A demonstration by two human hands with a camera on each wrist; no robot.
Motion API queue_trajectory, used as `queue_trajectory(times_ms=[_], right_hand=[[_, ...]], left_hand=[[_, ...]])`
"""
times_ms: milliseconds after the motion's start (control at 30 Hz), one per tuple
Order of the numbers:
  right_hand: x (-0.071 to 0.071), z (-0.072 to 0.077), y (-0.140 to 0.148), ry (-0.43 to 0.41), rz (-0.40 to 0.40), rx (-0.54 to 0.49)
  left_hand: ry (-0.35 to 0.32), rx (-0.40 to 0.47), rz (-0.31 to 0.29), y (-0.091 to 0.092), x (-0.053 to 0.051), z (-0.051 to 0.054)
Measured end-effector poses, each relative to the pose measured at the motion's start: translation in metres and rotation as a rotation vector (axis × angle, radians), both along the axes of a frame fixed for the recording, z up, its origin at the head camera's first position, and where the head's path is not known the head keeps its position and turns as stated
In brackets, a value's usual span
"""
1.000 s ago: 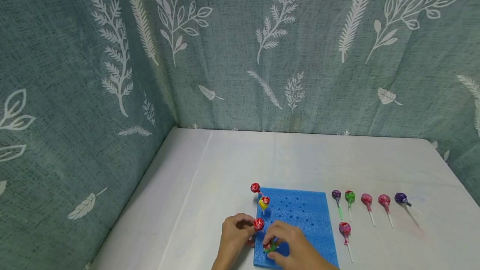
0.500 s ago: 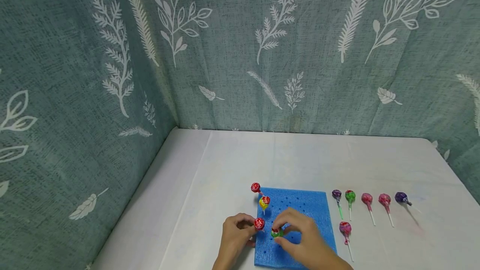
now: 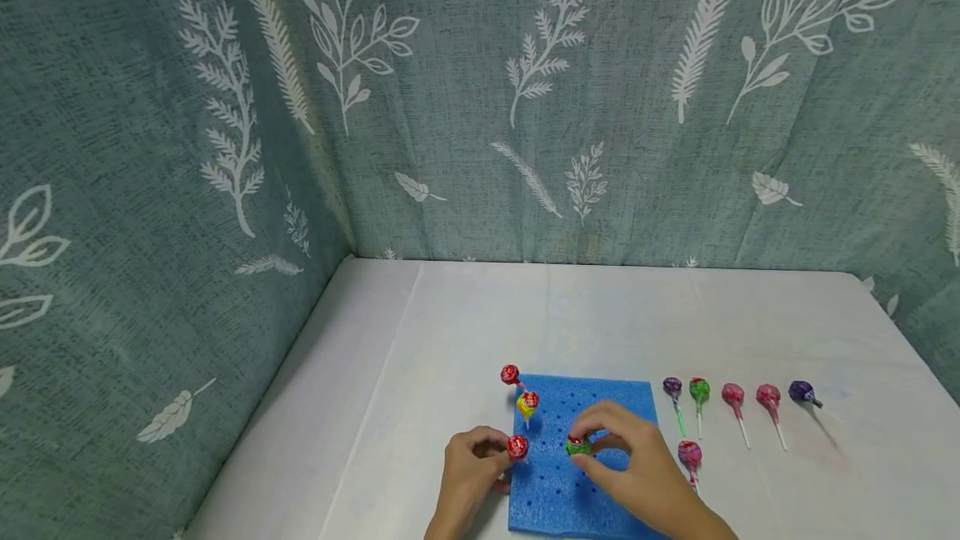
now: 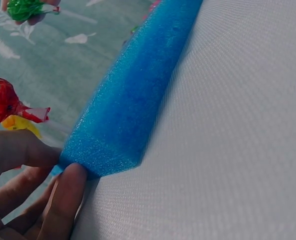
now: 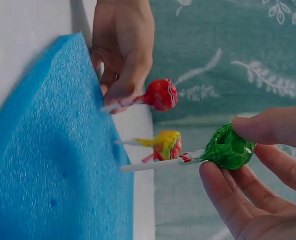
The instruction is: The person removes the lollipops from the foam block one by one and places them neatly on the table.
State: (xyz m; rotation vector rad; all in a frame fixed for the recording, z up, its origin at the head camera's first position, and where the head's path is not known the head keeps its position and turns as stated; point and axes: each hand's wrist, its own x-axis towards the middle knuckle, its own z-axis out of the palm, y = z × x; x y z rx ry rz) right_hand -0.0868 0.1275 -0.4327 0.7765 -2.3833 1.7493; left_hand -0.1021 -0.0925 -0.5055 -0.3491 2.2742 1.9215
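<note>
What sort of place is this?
Probably a curtained-off tabletop workspace: leaf-print cloth hangs behind and left of a white table, where lollipops stand in blue foam.

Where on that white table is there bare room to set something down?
The white table is bare between the blue foam block and the back curtain, and from the left hand across to the side curtain. It is crowded at the block, with standing lollipops and the right hand holding a green lollipop, and just right of the block, where loose lollipops lie.
</note>
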Motion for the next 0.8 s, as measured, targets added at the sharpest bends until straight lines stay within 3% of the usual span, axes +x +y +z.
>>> queue_trajectory(times_ms=[100,800], right_hand=[[-0.001,-0.002,0.005,0.041,-0.016,-0.011],[-0.001,-0.003,0.034,0.048,-0.139,0.029]], left_hand=[[-0.004,0.002,0.000,0.000,0.000,0.000],[0.004,-0.018,-0.005,0.000,0.000,0.000]])
